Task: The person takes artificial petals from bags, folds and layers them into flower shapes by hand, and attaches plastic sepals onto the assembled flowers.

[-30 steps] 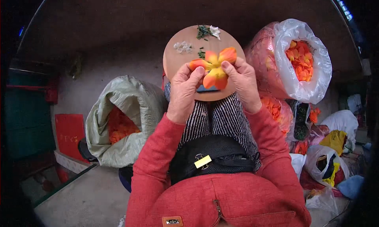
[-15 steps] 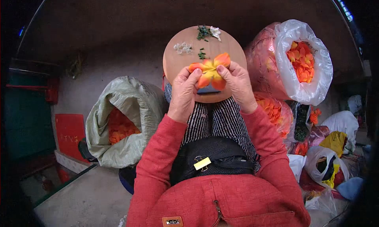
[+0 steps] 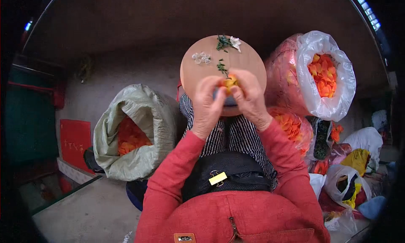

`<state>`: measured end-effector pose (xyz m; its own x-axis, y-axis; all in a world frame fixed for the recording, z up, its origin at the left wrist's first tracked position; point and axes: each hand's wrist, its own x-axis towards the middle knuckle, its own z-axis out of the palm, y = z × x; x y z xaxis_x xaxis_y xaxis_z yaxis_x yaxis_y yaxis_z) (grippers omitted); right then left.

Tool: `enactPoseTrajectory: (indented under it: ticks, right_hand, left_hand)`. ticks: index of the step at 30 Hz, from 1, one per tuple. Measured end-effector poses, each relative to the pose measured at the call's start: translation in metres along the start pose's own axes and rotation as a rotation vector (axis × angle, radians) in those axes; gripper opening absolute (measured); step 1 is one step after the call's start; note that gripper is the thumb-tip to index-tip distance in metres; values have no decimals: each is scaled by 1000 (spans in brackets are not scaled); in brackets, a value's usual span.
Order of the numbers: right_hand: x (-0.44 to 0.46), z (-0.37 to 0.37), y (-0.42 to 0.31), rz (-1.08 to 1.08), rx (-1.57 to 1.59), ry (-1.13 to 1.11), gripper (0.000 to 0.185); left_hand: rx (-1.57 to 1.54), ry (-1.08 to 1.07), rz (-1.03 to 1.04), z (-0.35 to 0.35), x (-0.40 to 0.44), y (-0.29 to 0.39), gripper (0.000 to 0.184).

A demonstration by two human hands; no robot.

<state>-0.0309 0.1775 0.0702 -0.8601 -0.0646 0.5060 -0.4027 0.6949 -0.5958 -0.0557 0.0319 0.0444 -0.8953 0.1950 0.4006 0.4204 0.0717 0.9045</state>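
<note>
In the head view, the person's left hand (image 3: 208,98) and right hand (image 3: 253,101) meet over the near half of a round, pale wooden tabletop (image 3: 249,59), both closed on a small orange-and-yellow flower-petal piece (image 3: 230,82), pinched between thumbs and fingers; motion blur hides its outline and exactly where each fingertip presses. Just beyond the hands lie small dark-green clippings (image 3: 222,66); farther off, well apart from the fingers, are a cluster of clear plastic rings (image 3: 201,58), a loose dark-green heap (image 3: 223,42) and a crumpled white scrap (image 3: 235,43) touching that heap. A pale-green woven sack (image 3: 105,129) of orange petals stands to the left, and a clear plastic bag (image 3: 304,70) of similar petals to the right. To handle the piece well, a light pinch near its yellow middle seems best, with both thumbs level, since thin petals would probably crease under hard pressure; working above bare wood should also keep loose clippings from catching between the layers.
</note>
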Motion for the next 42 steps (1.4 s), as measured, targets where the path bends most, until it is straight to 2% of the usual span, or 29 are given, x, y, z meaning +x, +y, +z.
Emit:
enactPoseTrajectory:
  ticks: [2,5,7,8,10,12,14,15,16,18,20,23,25,28,30,31,33,34,37,38,40,42]
  right_hand:
    - [-6,9,6,45,36,-62,33]
    - [-9,2,20,182,294,16,43]
    - [1,-6,33,237,264,34,40]
    - [10,-6,39,295,233,57,38]
    - [30,4,55,261,197,50,33]
    - [53,17,63,314,265,-119,28]
    - [77,32,65,308,247,-140,26]
    - [85,44,76,207,162,-144,24]
    - [92,52,77,106,77,-146,23]
    - [96,60,77,122,45,-175,21]
    - [95,66,81,95,-67,-355,20]
    - [90,66,86,75,-85,-336,18]
    - [85,62,87,85,-117,-339,17]
    - [81,56,87,135,-34,-297,15]
    - [77,52,90,292,171,-187,16]
    - [75,50,90,297,169,-188,16]
    - [73,43,91,465,475,-174,17]
    - [75,36,88,466,477,-173,17]
    - [79,16,77,646,779,-211,19]
    - [79,8,68,644,780,-208,19]
    - [77,-13,47,589,905,-143,18]
    - [66,-38,14,478,935,-127,15]
  left_hand:
    - [59,-46,19,10,-3,-7,21]
    - [54,-39,-24,-3,-7,-17,22]
    - [-28,22,-253,-15,-9,-21,21]
    - [-28,28,-252,-17,-9,-28,21]
    - [4,59,-253,-20,-9,-45,20]
    - [-11,81,-277,-21,-7,-46,19]
    - [-138,80,-397,-22,-7,-49,19]
    - [-277,113,-421,-23,-7,-52,19]
    - [-273,116,-420,-25,-3,-53,19]
    - [-61,198,-279,-33,5,-57,20]
    - [-28,209,-251,-39,20,-60,21]
    - [79,233,-59,-38,47,-68,25]
    - [112,212,-38,-31,65,-74,24]
    - [63,168,-28,-17,77,-86,23]
    - [155,49,-36,-13,75,-82,23]
    - [124,82,-28,-12,72,-82,23]
    - [89,126,0,-13,65,-83,23]
    - [56,173,31,-15,63,-79,23]
    - [176,118,91,-28,54,-56,20]
    - [177,116,93,-32,52,-40,20]
    - [-44,55,-5,-38,45,-4,18]
    - [-129,24,-87,-41,30,26,19]
